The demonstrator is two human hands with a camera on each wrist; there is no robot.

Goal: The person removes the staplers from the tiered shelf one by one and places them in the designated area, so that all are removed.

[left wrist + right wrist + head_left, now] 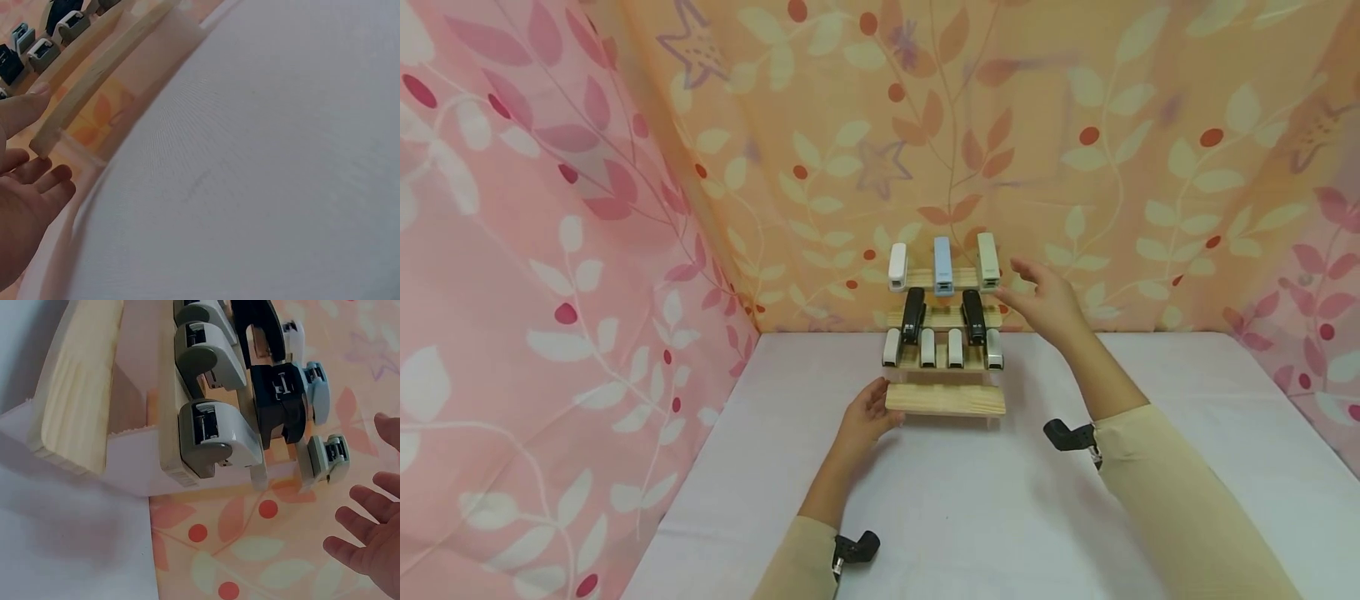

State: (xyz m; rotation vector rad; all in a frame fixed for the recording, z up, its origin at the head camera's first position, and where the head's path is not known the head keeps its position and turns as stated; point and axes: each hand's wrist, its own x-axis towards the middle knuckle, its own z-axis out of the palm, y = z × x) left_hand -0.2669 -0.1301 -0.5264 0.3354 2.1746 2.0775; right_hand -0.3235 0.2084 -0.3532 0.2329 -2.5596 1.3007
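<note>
A stepped wooden rack stands on the table with staplers in rows. Along the top sit a white stapler point(898, 267), a light blue stapler point(943, 266) and a pale green stapler point(988, 261). Below them are two black staplers, one left point(913, 315) and one right point(973, 317). Several small white-and-grey staplers point(215, 434) line the lower step. My left hand point(867, 414) is at the left end of the front board point(945, 399), fingers loosely bent, fingertips at the board's end. Just right of the green stapler, my right hand point(1047, 302) has its fingers spread and holds nothing.
A white cloth covers the table point(955, 517). Close behind the rack hangs an orange leaf-patterned curtain point(820, 150), and a pink one point(535, 275) runs along the left. Clear side panels point(134, 450) support the rack's boards. Each sleeve carries a black wrist device point(1070, 435).
</note>
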